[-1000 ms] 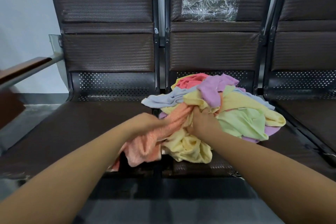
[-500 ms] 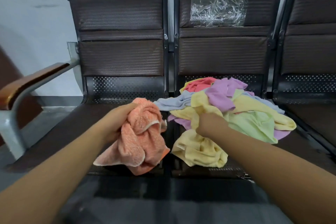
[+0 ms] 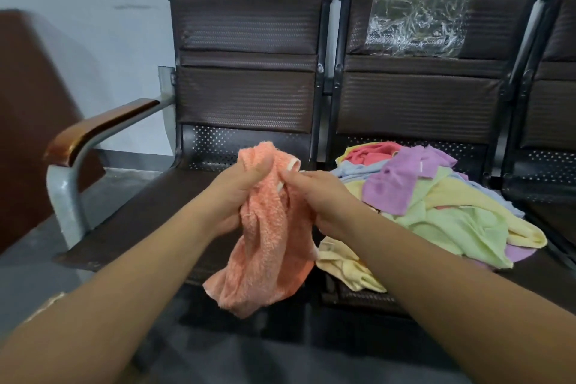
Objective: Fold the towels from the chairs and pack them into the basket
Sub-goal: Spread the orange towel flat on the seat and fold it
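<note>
A crumpled orange towel (image 3: 268, 246) hangs in front of the left chair seat (image 3: 149, 212). My left hand (image 3: 240, 193) grips its upper bunch. My right hand (image 3: 314, 196) pinches its white-trimmed edge just to the right. On the middle chair seat lies a loose pile of towels (image 3: 436, 206): purple, pale green, yellow, light blue and red ones. A yellow towel (image 3: 346, 265) hangs over that seat's front edge. No basket is in view.
Three dark brown chairs stand joined in a row against a pale wall. A metal armrest with a wooden top (image 3: 93, 131) sticks out at the left. Clear plastic film (image 3: 417, 22) is stuck on the middle chair's backrest. A brown panel (image 3: 28, 115) stands far left.
My left hand has pulled the orange towel out of the pile and over the left seat. My right hand let go of the yellow towel and took the orange towel's edge. The view shifted left.
</note>
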The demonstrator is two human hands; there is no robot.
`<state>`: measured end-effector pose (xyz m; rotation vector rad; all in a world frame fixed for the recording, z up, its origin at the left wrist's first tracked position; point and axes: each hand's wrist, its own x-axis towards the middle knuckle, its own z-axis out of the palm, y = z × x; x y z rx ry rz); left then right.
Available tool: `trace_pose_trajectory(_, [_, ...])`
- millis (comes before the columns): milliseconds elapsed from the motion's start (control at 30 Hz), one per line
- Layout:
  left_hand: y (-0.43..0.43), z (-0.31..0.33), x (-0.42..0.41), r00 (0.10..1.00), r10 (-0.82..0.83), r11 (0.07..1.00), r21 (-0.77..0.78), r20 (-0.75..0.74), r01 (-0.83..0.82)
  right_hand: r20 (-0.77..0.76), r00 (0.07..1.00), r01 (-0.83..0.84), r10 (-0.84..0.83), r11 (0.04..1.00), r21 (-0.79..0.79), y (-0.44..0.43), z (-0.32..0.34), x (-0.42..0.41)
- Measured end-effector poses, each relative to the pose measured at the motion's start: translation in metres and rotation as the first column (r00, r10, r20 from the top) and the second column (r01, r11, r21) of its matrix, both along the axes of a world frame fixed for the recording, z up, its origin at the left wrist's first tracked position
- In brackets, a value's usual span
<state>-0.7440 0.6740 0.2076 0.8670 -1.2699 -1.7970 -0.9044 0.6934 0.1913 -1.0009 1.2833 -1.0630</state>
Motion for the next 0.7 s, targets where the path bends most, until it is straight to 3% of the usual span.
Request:
trace_pose_trajectory(100, [-0.002,-0.002,0.016,0.971,-0.029,0.984,-0.167,0.239,0.07,0.061,0.998,-0.015,0.019,0.998,-0.061,0.001,-0.009,0.001])
trace_pose_trajectory(200, [-0.007,-0.006,0.027,0.906,0.146,0.979,-0.19,0.396,-0.075,0.075,0.996,-0.047,0.048,0.999,-0.016,-0.005,-0.018,0.006])
trace_pose_trajectory(300, [-0.02,-0.014,0.042,0.75,0.334,0.942,-0.225,0.571,-0.248,0.024,1.0,-0.009,0.008,0.999,0.042,-0.007,-0.018,0.009])
trace_pose_trajectory(333, [-0.024,-0.016,0.048,0.747,0.368,0.928,-0.178,0.554,-0.326,0.021,1.0,0.012,-0.013,0.999,0.042,-0.008,-0.016,0.009])
trace_pose_trajectory(400, [-0.032,-0.017,0.055,0.831,0.398,0.888,0.065,0.388,-0.456,0.009,0.997,0.071,-0.072,0.997,0.03,-0.01,-0.013,0.008])
trace_pose_trajectory(467, [-0.035,-0.014,0.057,0.917,0.364,0.858,0.324,0.162,-0.398,0.008,0.99,0.14,-0.141,0.99,0.027,-0.013,-0.012,0.008])
trace_pose_trajectory(500, [-0.035,-0.014,0.057,0.95,0.306,0.876,0.374,0.056,-0.304,0.033,0.987,0.154,-0.155,0.988,0.023,-0.015,-0.012,0.008])
trace_pose_trajectory(600, [-0.025,-0.019,0.052,0.994,0.063,0.961,0.274,-0.093,-0.035,0.163,0.979,0.12,-0.124,0.992,0.035,-0.016,-0.012,0.012])
trace_pose_trajectory(700, [-0.016,-0.021,0.044,0.995,-0.094,0.985,0.146,0.036,0.088,0.218,0.972,0.053,-0.084,0.988,0.144,-0.017,-0.011,0.017])
